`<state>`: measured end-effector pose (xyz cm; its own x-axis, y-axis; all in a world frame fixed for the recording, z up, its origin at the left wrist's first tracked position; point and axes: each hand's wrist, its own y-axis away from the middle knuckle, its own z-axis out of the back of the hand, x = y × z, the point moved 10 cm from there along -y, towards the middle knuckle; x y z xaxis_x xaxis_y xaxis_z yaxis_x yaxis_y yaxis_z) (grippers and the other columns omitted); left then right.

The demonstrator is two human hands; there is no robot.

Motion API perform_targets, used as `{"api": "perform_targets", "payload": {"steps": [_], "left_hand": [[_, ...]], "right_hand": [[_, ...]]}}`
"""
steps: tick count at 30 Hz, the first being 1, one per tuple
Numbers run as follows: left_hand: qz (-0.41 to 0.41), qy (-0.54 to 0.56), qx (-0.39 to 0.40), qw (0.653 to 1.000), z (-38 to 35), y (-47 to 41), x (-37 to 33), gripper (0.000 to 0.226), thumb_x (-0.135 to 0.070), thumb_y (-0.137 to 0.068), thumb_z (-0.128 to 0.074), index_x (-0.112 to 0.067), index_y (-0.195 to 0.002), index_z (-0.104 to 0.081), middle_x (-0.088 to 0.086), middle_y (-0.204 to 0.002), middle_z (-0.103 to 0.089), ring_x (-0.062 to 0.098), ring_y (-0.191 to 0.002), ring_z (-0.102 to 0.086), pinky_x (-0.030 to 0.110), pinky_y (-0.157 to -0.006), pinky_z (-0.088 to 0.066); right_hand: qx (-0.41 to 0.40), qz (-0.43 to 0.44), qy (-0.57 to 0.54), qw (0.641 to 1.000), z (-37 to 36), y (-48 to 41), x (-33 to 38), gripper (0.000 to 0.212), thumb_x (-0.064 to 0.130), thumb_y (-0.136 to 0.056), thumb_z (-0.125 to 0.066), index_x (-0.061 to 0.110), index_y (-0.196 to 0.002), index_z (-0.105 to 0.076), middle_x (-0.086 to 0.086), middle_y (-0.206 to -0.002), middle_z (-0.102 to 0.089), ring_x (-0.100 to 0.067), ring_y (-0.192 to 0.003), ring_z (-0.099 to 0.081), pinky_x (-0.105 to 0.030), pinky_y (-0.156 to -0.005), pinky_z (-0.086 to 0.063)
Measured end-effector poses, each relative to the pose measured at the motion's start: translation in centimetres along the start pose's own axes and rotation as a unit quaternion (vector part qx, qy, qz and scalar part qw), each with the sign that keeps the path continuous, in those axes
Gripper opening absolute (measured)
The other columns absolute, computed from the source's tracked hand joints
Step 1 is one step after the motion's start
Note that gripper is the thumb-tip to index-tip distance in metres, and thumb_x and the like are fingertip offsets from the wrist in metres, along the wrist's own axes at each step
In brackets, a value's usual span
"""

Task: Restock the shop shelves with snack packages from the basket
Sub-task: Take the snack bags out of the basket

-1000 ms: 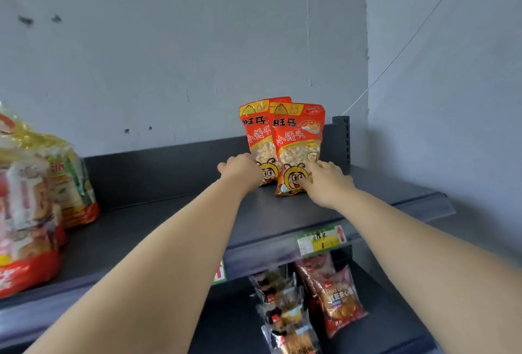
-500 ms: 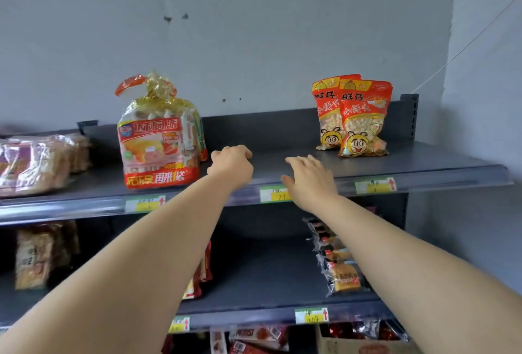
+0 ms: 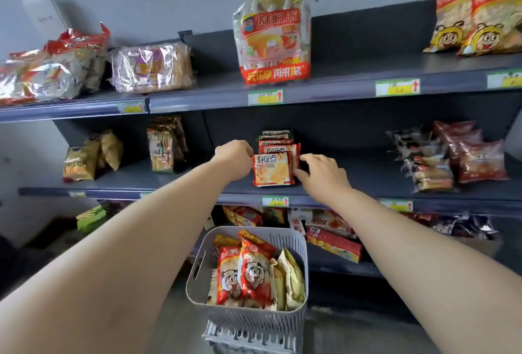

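Mid-frame, the curled left hand (image 3: 234,153), its grip unclear, and the spread right hand (image 3: 319,174) are bracing a light, crushable cracker packet (image 3: 272,169) by its side edges.

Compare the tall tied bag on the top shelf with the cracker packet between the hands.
The tall bag is gathered at its top and untouched; the cracker packet is smaller, flat, square, with the left hand and right hand at its sides. Both stand upright, red-labelled.

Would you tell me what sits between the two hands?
Head view: a red cracker packet stands between the left hand and right hand on the middle shelf.
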<state>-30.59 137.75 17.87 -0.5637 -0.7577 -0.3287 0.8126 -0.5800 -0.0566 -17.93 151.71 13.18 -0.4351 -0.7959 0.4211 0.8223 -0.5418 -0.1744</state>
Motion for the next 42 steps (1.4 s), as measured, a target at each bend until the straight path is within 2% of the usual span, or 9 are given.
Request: {"api": "perform_targets", "payload": {"steps": [5,8,10,16,22,26,32,38,42], "left_hand": [[0.043,0.029,0.045,0.998,-4.3,2.6,7.8,0.026,-0.008,-0.095,-0.05,-0.009,-0.115,-0.067,0.005,-0.103,-0.061,0.027,-0.103,-0.06,0.029,-0.086,-0.046],[0.065,0.053,0.071,0.994,-7.7,3.4,10.8,0.01,-0.013,-0.094,-0.055,-0.016,-0.087,-0.061,-0.002,-0.078,-0.052,0.02,-0.083,-0.054,0.025,-0.074,-0.042],[0.08,0.045,0.102,0.991,-10.4,3.7,12.3,0.022,-0.017,-0.096,-0.055,-0.017,-0.074,-0.055,-0.001,-0.078,-0.052,0.018,-0.078,-0.054,0.024,-0.069,-0.043],[0.164,0.06,0.134,0.975,-17.7,3.3,16.6,0.023,-0.03,-0.089,-0.061,-0.008,-0.098,-0.063,0.004,-0.086,-0.063,0.025,-0.079,-0.06,0.027,-0.059,-0.039],[0.275,0.096,0.211,0.933,-25.9,2.8,19.8,0.04,-0.027,-0.089,-0.061,-0.006,-0.123,-0.058,0.009,-0.107,-0.066,0.025,-0.09,-0.06,0.029,-0.072,-0.045],[0.342,0.12,0.216,0.906,-29.6,2.5,20.6,0.063,-0.032,-0.092,-0.062,-0.006,-0.143,-0.038,0.013,-0.136,-0.054,0.031,-0.119,-0.056,0.036,-0.095,-0.048],[0.387,0.084,0.21,0.894,-33.3,2.6,21.1,0.06,-0.038,-0.091,-0.064,-0.009,-0.136,-0.038,0.011,-0.133,-0.052,0.032,-0.117,-0.054,0.042,-0.094,-0.049],[0.43,0.118,0.232,0.864,-36.5,2.4,21.8,0.084,-0.038,-0.087,-0.069,-0.004,-0.147,-0.022,0.017,-0.135,-0.053,0.035,-0.116,-0.057,0.039,-0.085,-0.051],[0.418,0.079,0.243,0.872,-37.9,2.1,22.3,0.082,-0.042,-0.079,-0.074,-0.006,-0.14,-0.033,0.016,-0.123,-0.06,0.035,-0.111,-0.058,0.043,-0.087,-0.054]], "right_hand": [[0.068,0.0,0.02,0.997,-7.7,3.3,1.4,0.042,0.04,-0.101,-0.042,0.022,-0.139,-0.046,-0.004,-0.145,-0.045,-0.028,-0.134,-0.039,-0.045,-0.101,-0.039],[0.131,0.008,0.03,0.991,-12.8,4.3,0.7,0.041,0.038,-0.101,-0.044,0.022,-0.137,-0.05,-0.005,-0.144,-0.047,-0.028,-0.132,-0.042,-0.042,-0.102,-0.041],[0.165,0.008,0.032,0.986,-15.9,4.6,-0.1,0.04,0.035,-0.1,-0.045,0.022,-0.138,-0.05,-0.005,-0.144,-0.047,-0.028,-0.132,-0.043,-0.042,-0.103,-0.042],[0.217,0.02,0.014,0.976,-22.4,3.0,-2.5,0.034,0.027,-0.098,-0.05,0.025,-0.131,-0.057,0.0,-0.14,-0.051,-0.023,-0.127,-0.048,-0.039,-0.096,-0.047],[0.294,-0.001,0.016,0.956,-28.2,0.6,-6.0,0.032,0.027,-0.099,-0.049,0.028,-0.129,-0.057,0.003,-0.138,-0.051,-0.022,-0.12,-0.052,-0.035,-0.086,-0.048],[0.353,-0.012,0.0,0.935,-31.4,0.2,-8.0,0.031,0.026,-0.097,-0.05,0.029,-0.127,-0.059,0.002,-0.135,-0.052,-0.024,-0.113,-0.056,-0.039,-0.087,-0.052],[0.392,-0.034,-0.028,0.919,-34.0,0.6,-10.2,0.033,0.023,-0.097,-0.047,0.029,-0.128,-0.056,0.003,-0.135,-0.05,-0.021,-0.106,-0.058,-0.036,-0.083,-0.051],[0.394,-0.064,-0.035,0.916,-34.8,0.8,-11.4,0.035,0.027,-0.097,-0.052,0.027,-0.132,-0.054,0.002,-0.133,-0.055,-0.019,-0.115,-0.055,-0.034,-0.091,-0.048],[0.388,-0.087,-0.032,0.917,-34.8,0.9,-11.4,0.033,0.029,-0.098,-0.051,0.029,-0.131,-0.055,0.004,-0.132,-0.056,-0.018,-0.108,-0.058,-0.031,-0.083,-0.048]]}}
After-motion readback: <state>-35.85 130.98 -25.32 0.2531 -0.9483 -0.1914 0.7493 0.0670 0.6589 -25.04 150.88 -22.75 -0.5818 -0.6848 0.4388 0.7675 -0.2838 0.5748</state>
